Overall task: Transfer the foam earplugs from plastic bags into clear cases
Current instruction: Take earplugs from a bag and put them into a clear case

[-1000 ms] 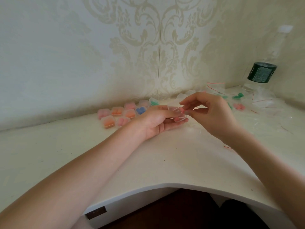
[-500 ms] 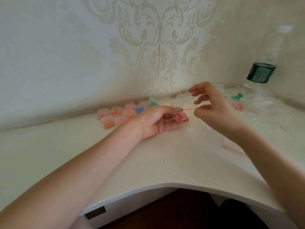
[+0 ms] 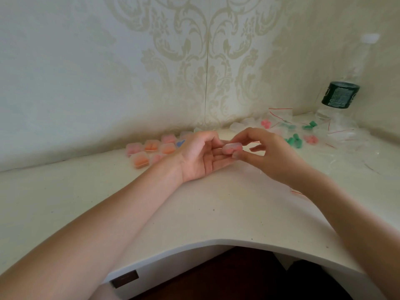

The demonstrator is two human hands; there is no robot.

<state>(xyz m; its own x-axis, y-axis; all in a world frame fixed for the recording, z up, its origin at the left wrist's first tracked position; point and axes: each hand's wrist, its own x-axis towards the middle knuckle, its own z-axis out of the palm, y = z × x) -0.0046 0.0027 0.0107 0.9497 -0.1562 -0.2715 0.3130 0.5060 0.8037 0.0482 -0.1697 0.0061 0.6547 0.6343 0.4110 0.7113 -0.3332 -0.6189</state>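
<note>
Pale damask wallpaper (image 3: pixel 194 61) backs a cream bench (image 3: pixel 205 202) with a curved front edge. Over its middle, the left hand (image 3: pixel 201 156) lies palm up with the fingers loosely curled, cradling a small clear case (image 3: pixel 232 147) with pink earplugs inside. The right hand (image 3: pixel 266 152) pinches that same case between thumb and fingers; whether its lid is fully closed is hard to tell. Behind the left hand sits a cluster of filled cases (image 3: pixel 149 151), orange, pink and one blue. Beyond the right hand lie clear plastic bags (image 3: pixel 281 115) with red seal strips, loose green earplugs (image 3: pixel 294 141) and pink earplugs (image 3: pixel 310 139). Farther to that side stands a clear bottle (image 3: pixel 339 109) with a dark green label.
</note>
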